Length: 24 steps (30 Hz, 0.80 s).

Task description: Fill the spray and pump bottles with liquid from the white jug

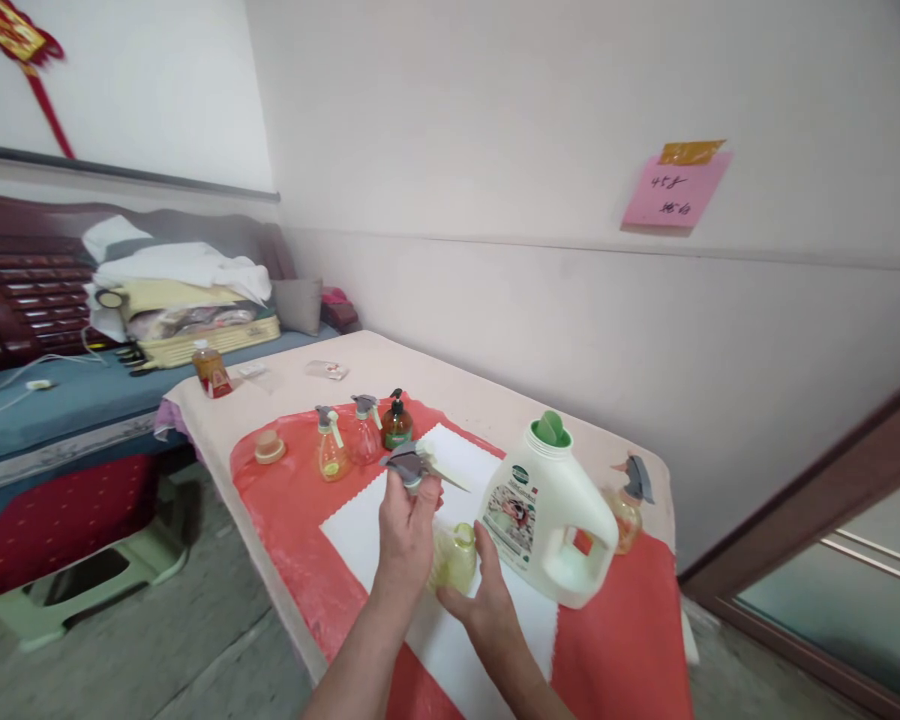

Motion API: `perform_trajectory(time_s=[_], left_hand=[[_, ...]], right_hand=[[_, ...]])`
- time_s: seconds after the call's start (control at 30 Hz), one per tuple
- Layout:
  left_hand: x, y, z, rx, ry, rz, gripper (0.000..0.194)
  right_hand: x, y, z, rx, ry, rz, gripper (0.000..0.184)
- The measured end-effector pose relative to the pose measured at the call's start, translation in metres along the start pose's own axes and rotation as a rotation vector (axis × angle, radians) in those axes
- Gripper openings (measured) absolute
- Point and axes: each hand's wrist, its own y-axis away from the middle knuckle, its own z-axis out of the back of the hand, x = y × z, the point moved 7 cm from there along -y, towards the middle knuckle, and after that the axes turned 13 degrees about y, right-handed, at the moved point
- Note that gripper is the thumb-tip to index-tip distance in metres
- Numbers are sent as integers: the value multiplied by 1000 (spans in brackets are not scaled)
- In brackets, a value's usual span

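Over the white sheet (450, 650) on the table (390, 365), your left hand (405, 520) holds a grey spray head (409, 462), fingers closed around its collar, nozzle pointing right. It is apart from the yellow bottle (459, 565), whose open mouth faces up just below. Your right hand (487, 600) has that bottle between thumb and fingers; you cannot tell whether its base touches the sheet.

Just beyond your right hand stands a large white jug (559, 510) with a green spout, upright. Toward the table's left edge, on the red cover (630, 610), two spray bottles (349, 443) stand beside a dark pump bottle (397, 425). Another spray bottle (626, 515) stands near the right corner, and an amber bottle (211, 372) stands by the far left corner.
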Motion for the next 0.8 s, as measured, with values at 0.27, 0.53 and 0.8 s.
perform_trajectory(time_s=[0.27,0.53,0.8], left_hand=[[1,1,-8,122,-66,-6,24],[-2,1,-8,134,-17,51,25],[12,19,-25,180,294,272,33]], right_hand=[[16,-9,-2,57,150,133,54],[49,3,19,-45,420,416,62],[96,10,53,-229,597,518,62]])
